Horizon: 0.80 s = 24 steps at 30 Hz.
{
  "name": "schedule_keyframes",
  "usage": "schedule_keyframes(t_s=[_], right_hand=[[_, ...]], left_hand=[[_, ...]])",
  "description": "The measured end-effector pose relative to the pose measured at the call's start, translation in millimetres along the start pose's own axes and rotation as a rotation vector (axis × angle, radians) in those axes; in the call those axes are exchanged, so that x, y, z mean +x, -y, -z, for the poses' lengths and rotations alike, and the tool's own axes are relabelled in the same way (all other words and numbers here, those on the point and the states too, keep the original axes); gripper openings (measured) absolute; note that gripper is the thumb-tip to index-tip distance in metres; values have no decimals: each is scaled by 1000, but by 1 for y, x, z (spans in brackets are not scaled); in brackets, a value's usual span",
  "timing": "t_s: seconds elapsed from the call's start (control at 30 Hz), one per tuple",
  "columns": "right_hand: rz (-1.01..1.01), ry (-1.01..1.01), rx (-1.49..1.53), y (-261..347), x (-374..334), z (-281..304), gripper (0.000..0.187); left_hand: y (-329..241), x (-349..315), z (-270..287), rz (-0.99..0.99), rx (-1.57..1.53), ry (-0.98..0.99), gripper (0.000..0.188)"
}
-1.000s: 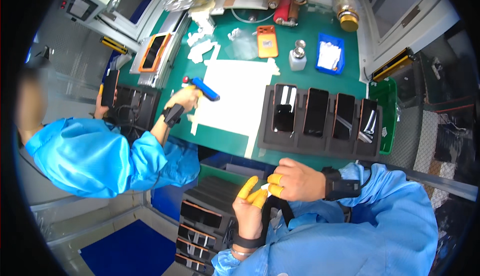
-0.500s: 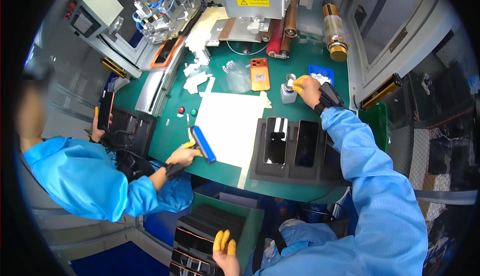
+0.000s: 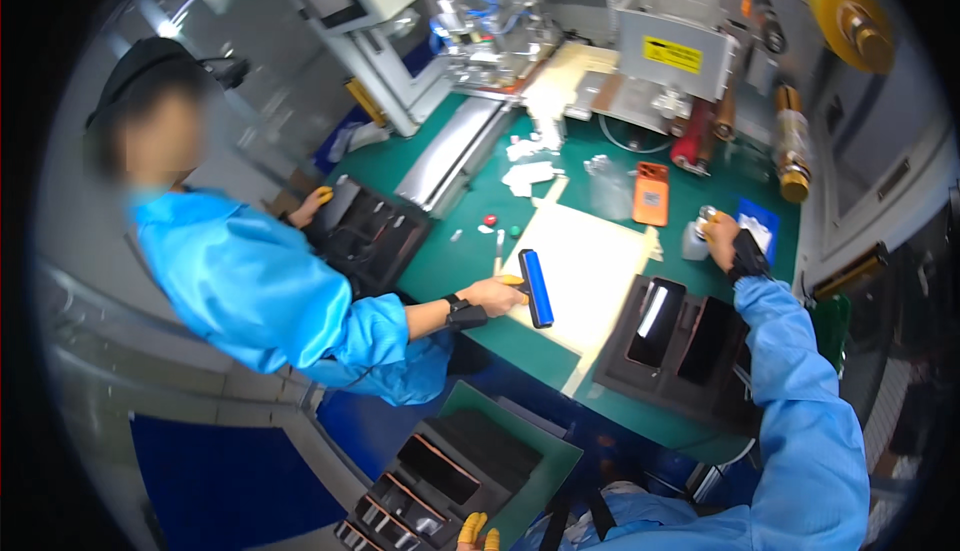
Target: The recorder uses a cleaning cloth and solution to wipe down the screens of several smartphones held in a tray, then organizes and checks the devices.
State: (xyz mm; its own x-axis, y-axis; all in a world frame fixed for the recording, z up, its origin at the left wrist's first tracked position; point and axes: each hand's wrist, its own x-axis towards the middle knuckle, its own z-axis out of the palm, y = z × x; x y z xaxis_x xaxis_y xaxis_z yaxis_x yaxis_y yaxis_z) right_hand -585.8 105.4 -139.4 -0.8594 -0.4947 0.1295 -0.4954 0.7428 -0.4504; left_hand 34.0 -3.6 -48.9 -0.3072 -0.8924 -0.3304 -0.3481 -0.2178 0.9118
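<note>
My right hand (image 3: 720, 241), with yellow finger cots, is closed at the silver top of a small white dispenser bottle (image 3: 692, 243). Whether something lies between its fingers is hidden. Next to it stands a blue tray (image 3: 768, 221) with white pieces in it. At the bottom edge, only the yellow-capped fingers of my left hand (image 3: 478, 531) show, apart and holding nothing visible. They are near a stack of black foam trays (image 3: 490, 451) bearing phones. In front of my right arm, a black foam tray (image 3: 625, 371) holds two dark-screened phones (image 3: 656, 323).
A co-worker's hand (image 3: 495, 294) holds a blue roller (image 3: 536, 289) over a cream sheet (image 3: 590, 251) on the green table (image 3: 530, 351). An orange phone back (image 3: 651, 194) lies beyond. Machines (image 3: 672, 36) and rolls (image 3: 793, 146) stand behind.
My view has swung left, so the bench appears farther right. My right hand stays at the bottle top. My left hand has sunk toward the lower edge. The co-worker's roller remains over the sheet.
</note>
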Motion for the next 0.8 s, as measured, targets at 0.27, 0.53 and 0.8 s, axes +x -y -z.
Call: schedule_keyframes(t_s=[0.27,0.53,0.8], right_hand=[[108,-26,300,63,-44,44,17],[1075,465,400,314,-187,-52,23],[1607,405,395,468,-250,-169,27]], left_hand=[[9,-3,36,-297,737,-103,47],[45,5,47,-365,1026,153,63],[74,37,53,-501,975,187,57]])
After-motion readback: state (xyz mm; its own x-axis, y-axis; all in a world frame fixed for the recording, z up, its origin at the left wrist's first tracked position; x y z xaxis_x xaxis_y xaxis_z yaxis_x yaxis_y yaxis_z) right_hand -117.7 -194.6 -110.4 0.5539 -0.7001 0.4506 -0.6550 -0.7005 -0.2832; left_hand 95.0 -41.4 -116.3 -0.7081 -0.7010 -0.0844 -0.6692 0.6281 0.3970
